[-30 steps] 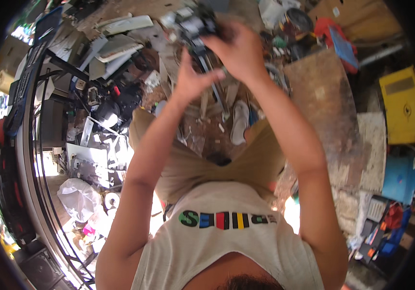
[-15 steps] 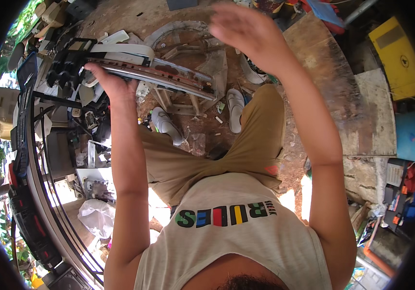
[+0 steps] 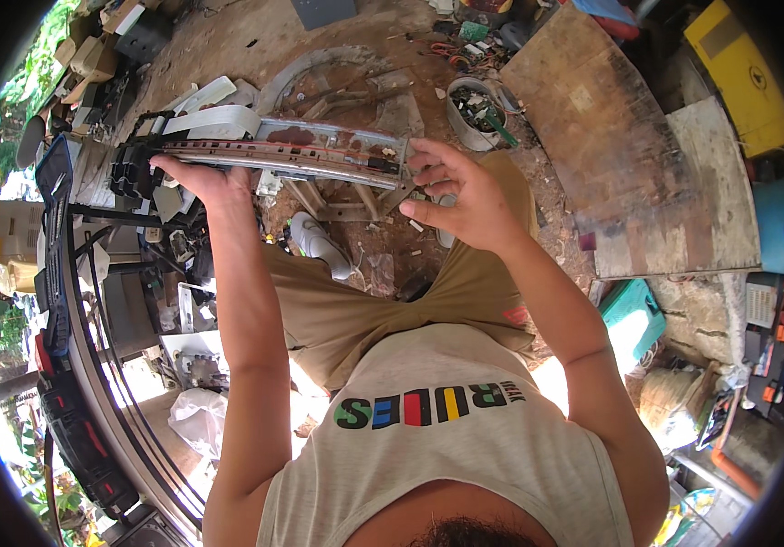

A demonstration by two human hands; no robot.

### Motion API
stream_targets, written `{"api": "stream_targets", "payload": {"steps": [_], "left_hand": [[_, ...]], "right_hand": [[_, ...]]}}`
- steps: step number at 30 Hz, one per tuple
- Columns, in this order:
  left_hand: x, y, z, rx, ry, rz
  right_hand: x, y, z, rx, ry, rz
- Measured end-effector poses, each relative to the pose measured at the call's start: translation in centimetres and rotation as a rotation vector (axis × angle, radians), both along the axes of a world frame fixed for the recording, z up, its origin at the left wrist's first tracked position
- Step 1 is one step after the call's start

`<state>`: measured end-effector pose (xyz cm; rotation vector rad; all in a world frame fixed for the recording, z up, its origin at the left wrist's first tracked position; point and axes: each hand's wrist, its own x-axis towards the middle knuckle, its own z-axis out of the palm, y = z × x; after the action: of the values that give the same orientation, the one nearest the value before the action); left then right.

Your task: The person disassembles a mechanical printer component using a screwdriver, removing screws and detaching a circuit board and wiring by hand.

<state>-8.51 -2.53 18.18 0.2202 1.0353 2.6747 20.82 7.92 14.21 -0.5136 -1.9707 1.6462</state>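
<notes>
All weight seems on the left hand [image 3: 207, 182], grasping the rail assembly [image 3: 296, 155]. The right hand [image 3: 465, 196], open, flanks its far end.

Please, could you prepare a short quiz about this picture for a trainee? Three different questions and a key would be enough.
1. Which hand holds the metal rail assembly?
2. True or false: the right hand has its thumb and fingers apart, near one end of the assembly.
3. Choose the colour of the wide flat band looped along the assembly: A red, B white, C green.

Key: 1. The left hand. 2. True. 3. B.
</notes>
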Motion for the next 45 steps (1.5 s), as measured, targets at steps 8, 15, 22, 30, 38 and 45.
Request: {"api": "stream_targets", "payload": {"steps": [8, 15, 22, 30, 38, 45], "left_hand": [[-0.3, -0.1, -1.0, -0.011, -0.030, -0.080], [-1.6, -0.8, -4.8, 0.026, -0.121, -0.129], [-2.4, -1.5, -8.4, 0.050, -0.269, -0.138], [-1.8, -1.7, -9.7, 0.051, -0.346, -0.181], [-0.9, -1.9, -9.6, 0.052, -0.355, -0.241], [-2.4, -2.5, -12.1, 0.087, -0.349, -0.258]], "right_hand": [[-0.3, -0.8, 1.1, 0.084, 0.036, -0.083], [-1.9, -1.9, 2.2, 0.155, 0.211, -0.175], [-2.9, -2.5, 3.8, 0.281, 0.286, -0.188], [-3.3, -2.8, 4.2, 0.307, 0.289, -0.185], [-3.4, -2.8, 4.4, 0.330, 0.278, -0.180], [-3.4, -2.3, 4.8, 0.554, 0.127, -0.198]]}}
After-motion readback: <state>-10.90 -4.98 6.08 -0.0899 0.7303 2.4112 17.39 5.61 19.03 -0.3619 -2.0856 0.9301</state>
